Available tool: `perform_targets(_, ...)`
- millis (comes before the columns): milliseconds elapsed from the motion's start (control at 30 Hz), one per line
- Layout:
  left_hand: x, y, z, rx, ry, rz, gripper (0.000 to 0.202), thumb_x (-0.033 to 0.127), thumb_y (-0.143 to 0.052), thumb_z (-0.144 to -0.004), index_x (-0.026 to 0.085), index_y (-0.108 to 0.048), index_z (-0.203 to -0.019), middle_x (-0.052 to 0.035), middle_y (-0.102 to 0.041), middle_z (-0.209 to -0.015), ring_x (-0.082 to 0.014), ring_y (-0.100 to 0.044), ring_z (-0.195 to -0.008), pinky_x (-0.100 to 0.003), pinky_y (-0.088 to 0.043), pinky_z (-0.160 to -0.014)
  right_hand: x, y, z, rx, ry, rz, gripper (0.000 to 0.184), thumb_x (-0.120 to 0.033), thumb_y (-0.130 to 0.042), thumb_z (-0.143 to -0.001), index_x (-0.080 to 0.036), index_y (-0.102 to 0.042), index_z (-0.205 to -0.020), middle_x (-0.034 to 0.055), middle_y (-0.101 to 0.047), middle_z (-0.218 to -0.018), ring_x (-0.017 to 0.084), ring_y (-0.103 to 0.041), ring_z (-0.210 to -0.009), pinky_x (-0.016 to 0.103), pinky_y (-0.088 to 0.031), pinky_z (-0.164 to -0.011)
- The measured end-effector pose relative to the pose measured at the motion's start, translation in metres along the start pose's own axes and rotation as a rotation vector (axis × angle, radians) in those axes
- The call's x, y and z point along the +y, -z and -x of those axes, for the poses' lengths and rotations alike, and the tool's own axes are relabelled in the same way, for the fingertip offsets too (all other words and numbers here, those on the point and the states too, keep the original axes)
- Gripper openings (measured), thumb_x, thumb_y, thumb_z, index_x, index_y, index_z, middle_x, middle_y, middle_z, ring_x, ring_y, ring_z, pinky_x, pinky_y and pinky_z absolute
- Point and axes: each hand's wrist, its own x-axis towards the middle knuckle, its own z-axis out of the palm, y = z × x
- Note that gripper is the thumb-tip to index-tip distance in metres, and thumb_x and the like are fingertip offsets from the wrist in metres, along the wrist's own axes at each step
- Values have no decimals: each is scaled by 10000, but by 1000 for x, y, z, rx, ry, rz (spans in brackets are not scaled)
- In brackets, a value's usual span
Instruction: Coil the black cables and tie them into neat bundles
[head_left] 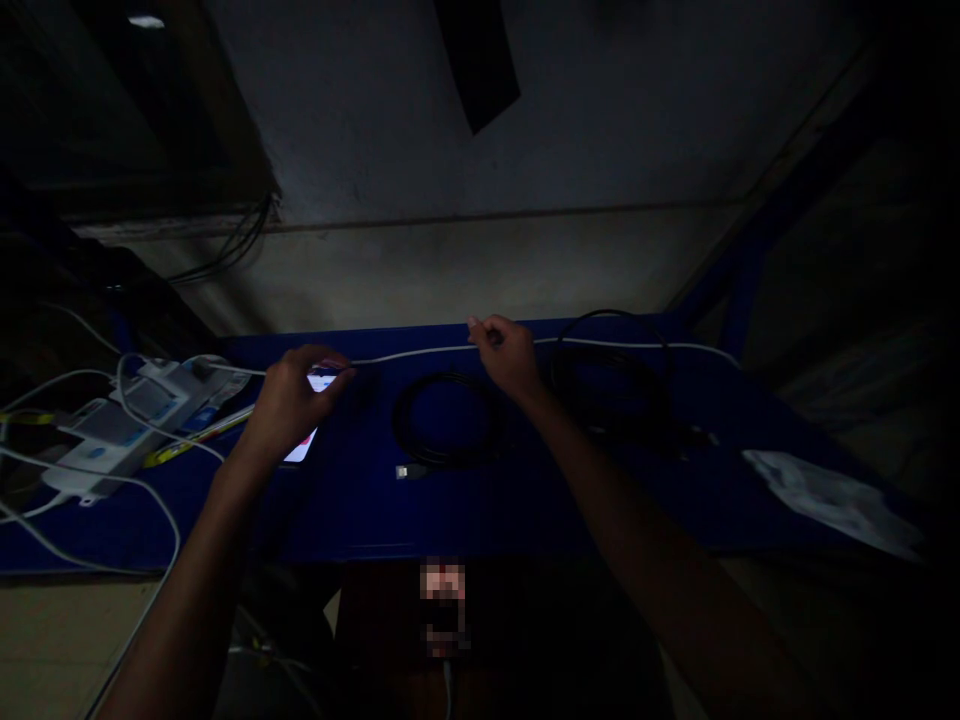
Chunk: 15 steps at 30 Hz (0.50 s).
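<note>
A long white cable (420, 352) runs level above the blue table (525, 500). My left hand (289, 400) pinches it at the left, fingers closed. My right hand (506, 352) grips it further right, fingers curled round it. Beyond my right hand the cable runs on toward the table's right edge. Under my left hand a lit phone (311, 415) lies on the table. A coiled black cable (446, 420) with a small plug lies between my hands.
Another loose black cable coil (611, 385) lies at the right. White power strips and chargers (127, 420) with white leads crowd the left end. A crumpled white bag (829, 495) lies at the right. A wall stands behind; the room is dim.
</note>
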Motion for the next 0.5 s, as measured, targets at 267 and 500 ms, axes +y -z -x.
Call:
perform_targets(267, -7, -20, 20, -244, -190, -163, 224, 447, -706, -942, 246, -712, -1040, -90, -715, -1134, -320, -649, -1110, -520, -503, -1046, 2, -2, 2, -34, 24, 64, 399, -471, -590, -1017, -252, -583, -684, 39, -720, -748, 206, -659, -731, 375, -516, -775)
perform_targets(500, -11, -37, 9, -201, -195, -219, 264, 425, -562, -1011, 220, -668, -1140, -119, -699, -1182, -335, -623, -1115, -518, -471, -1049, 5, -4, 4, -70, 39, 60, 396, -476, -584, -1023, -252, -594, -696, 38, -708, -743, 202, -657, -736, 370, -511, -782)
